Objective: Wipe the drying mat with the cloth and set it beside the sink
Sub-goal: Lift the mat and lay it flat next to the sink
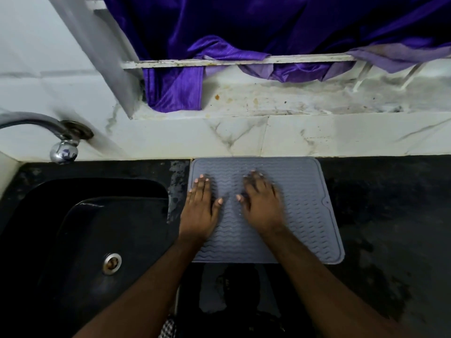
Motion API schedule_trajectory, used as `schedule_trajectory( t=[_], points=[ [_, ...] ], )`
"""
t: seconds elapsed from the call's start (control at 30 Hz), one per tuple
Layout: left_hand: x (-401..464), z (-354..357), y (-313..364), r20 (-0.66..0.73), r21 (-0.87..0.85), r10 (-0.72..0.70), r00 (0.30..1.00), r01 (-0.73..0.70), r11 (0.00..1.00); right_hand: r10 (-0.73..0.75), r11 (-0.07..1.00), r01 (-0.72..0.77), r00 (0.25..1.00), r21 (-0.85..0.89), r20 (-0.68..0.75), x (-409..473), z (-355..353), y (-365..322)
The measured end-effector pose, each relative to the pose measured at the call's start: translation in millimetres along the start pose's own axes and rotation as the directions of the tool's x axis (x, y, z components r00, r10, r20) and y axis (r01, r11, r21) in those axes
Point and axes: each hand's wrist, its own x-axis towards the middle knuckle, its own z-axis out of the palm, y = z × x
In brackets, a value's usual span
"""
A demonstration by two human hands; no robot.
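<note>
Head view, looking straight down on a dark, wet-streaked tabletop [380, 215] backed by white marble-veined wall tiles [292, 135]. To the left, a black sink [61, 215] with a metal drain [111, 263], under a chrome tap [48, 128] fixed to the wall. Above the tiles, a stained white ledge [292, 98] and a purple curtain [244, 28] bunched over a rail. Grey wavy-ribbed drying mat [305, 203] flat on the tabletop just right of the sink, far edge against the wall tiles. Both hands palm-down on the mat, fingers pointing toward the wall, gripping nothing: left hand [199, 211] flat over the mat's left edge, fingers together; right hand [262, 201] near the mat's middle, fingers loosely spread, slightly blurred. Thumbs near each other, apart. Forearms reaching in from the bottom.
</note>
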Motion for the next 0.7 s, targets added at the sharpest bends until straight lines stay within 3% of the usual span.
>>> schedule_trajectory(
  t=[0.17,0.4,0.7],
  points=[
    [-7.8,3.9,-7.5,0.109,0.083,0.026,0.994,-0.035,0.996,0.008,0.998,-0.006,1.000,-0.069,0.029,-13.4,30.5,-2.4],
    [-12.1,11.1,-4.7,0.069,0.108,0.025,0.997,-0.033,0.994,0.033,0.995,-0.034,0.999,-0.094,-0.013,-19.2,37.6,2.2],
    [-8.8,8.9,-3.5,0.070,0.083,-0.001,0.998,-0.005,0.997,0.041,0.994,-0.037,0.999,-0.106,0.035,-12.8,34.7,0.6]
  ],
)
